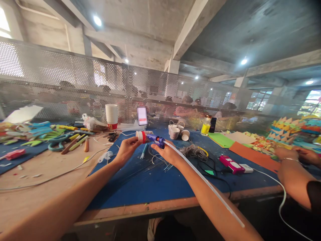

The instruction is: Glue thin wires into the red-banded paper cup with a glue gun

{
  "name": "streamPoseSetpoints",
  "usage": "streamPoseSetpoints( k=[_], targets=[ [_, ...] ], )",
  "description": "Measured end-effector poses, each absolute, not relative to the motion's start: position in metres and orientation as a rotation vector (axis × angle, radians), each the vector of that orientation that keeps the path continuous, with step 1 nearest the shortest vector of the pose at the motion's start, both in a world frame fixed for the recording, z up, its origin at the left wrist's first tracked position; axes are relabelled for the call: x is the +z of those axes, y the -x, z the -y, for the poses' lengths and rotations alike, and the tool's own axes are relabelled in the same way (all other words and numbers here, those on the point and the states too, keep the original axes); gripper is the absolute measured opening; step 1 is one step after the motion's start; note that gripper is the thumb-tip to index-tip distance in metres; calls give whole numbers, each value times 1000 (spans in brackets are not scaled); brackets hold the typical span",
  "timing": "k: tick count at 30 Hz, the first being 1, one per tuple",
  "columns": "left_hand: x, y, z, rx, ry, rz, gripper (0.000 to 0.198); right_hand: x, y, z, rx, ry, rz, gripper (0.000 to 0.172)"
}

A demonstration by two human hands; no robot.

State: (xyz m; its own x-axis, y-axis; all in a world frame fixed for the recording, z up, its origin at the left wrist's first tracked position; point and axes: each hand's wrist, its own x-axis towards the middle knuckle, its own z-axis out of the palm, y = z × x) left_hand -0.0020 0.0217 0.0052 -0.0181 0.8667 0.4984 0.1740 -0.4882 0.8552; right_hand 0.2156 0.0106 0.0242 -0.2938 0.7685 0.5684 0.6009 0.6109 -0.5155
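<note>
Perforated metal screen (150, 80) runs behind the bench; blue mat (120, 187) covers its middle. Left: scissors (62, 137) lie on bare board (57, 174), well apart from the hands. Left hand (126, 150): thumb and fingers pinched on a red-banded paper cup (139, 136), held tipped on its side. Just right of it, blue glue gun (151, 137), front end toward the cup; whether they touch, cannot tell. Right hand (167, 154) wraps the gun, fingers partly hidden. Key line: gun's long axis runs from the cup back rightward, and the white glue stick (205, 179) carries on over the right forearm (200, 194). Cup sits nearer the left fingers, gun's nose between the hands. Far right: another person's hand (287, 153), well apart.
</note>
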Motion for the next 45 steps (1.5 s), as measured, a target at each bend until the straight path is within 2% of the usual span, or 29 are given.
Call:
streamPoseSetpoints(
  k=[31,37,42,45],
  targets=[
    [6,0,-21,1556,-1776,-1162,40,24,-217,-16,276,1035,1940,41],
    [5,3,-22,1548,-1558,-1113,48,17,-220,-28,477,1024,1829,47],
    [8,3,-18,1583,-1455,-1123,53,20,-232,-39,90,1339,1799,37],
    [7,4,-20,1613,-1422,-1119,53,19,-239,-45,-2,1542,1802,31]
  ],
)
